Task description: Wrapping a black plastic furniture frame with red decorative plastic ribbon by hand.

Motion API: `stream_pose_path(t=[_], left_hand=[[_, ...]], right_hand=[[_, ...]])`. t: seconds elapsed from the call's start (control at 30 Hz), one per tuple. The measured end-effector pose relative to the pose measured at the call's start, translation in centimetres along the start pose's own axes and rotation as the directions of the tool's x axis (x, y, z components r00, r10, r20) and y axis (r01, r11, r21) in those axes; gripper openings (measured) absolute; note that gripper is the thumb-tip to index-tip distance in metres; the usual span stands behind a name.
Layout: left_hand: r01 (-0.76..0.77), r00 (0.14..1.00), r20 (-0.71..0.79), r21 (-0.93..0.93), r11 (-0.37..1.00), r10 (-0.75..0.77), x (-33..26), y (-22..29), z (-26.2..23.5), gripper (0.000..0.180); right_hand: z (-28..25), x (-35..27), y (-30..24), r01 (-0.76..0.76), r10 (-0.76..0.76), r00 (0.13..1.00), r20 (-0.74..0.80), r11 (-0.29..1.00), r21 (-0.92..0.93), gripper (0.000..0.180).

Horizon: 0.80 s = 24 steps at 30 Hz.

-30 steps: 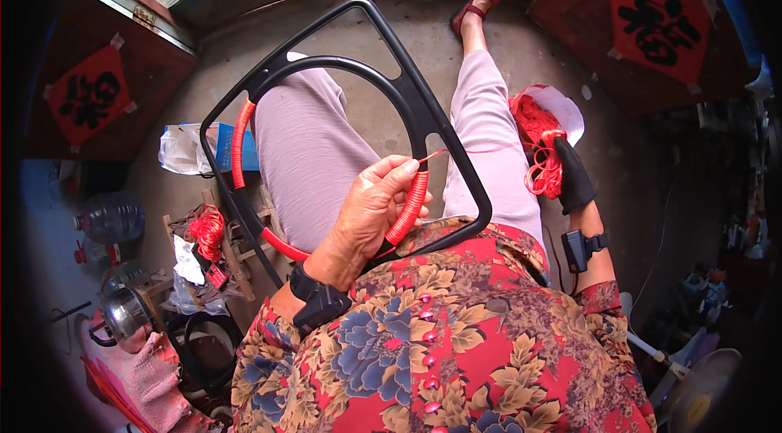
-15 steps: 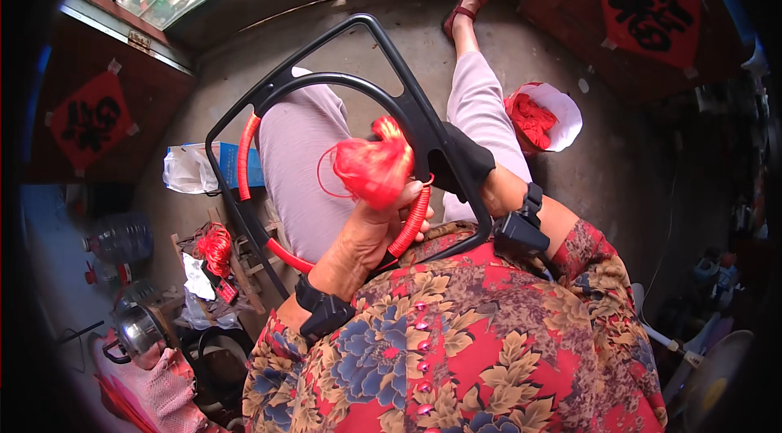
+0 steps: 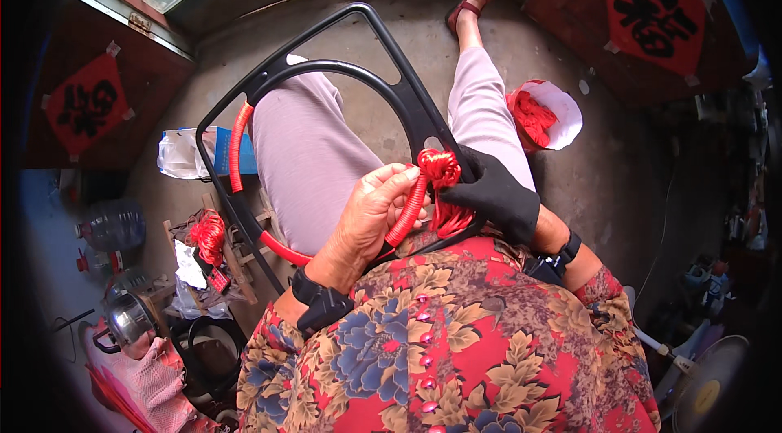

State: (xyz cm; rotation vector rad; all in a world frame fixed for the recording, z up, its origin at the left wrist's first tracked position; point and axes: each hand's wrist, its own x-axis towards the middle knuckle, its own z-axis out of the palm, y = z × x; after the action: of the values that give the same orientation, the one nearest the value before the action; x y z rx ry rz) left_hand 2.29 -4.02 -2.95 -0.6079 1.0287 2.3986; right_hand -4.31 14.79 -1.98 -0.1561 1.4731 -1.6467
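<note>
A black frame (image 3: 262, 89) with an inner ring lies tilted across my lap. Red cord is wound tightly round stretches of its ring, such as the left section (image 3: 238, 148). My left hand (image 3: 376, 203), bare, is closed at the near right of the ring, its thumb and forefinger pinching at the top end of a wound stretch (image 3: 406, 217). Beside it, my right hand (image 3: 498, 195), in a black glove, grips a looped bundle of red cord (image 3: 440, 167) against the frame's right side. Strands hang below the bundle. The right fingertips are partly hidden behind the cord.
A white-rimmed bucket (image 3: 564, 115) with red cord stands beyond my right leg. On the left, a wooden stool (image 3: 236, 258) bears another red cord bundle (image 3: 207, 236). A blue box (image 3: 220, 149) and a metal pot (image 3: 133, 323) are also on that side.
The red bundle has passed from inside the ring, above my left hand, to the frame's right side, where my gloved right hand now holds it. My left hand stays at the wound stretch.
</note>
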Motion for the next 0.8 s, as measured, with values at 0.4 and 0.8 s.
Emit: stream_pose_path(t=[0.4, 0.8], left_hand=[[0.021, 0.999, -0.032, 0.034, 0.999, -0.020, -0.1, -0.2, 0.2, 0.017], [-0.008, 1.000, -0.018, 0.008, 1.000, 0.008, -0.1, -0.4, -0.1, 0.018]], right_hand=[[-1.8, -2.0, 0.3, -0.100, 0.090, 0.988, 0.122, 0.992, 0.075, 0.040], [-1.7, 0.3, 2.4, -0.090, 0.097, 0.995, -0.031, 0.979, 0.185, 0.043]])
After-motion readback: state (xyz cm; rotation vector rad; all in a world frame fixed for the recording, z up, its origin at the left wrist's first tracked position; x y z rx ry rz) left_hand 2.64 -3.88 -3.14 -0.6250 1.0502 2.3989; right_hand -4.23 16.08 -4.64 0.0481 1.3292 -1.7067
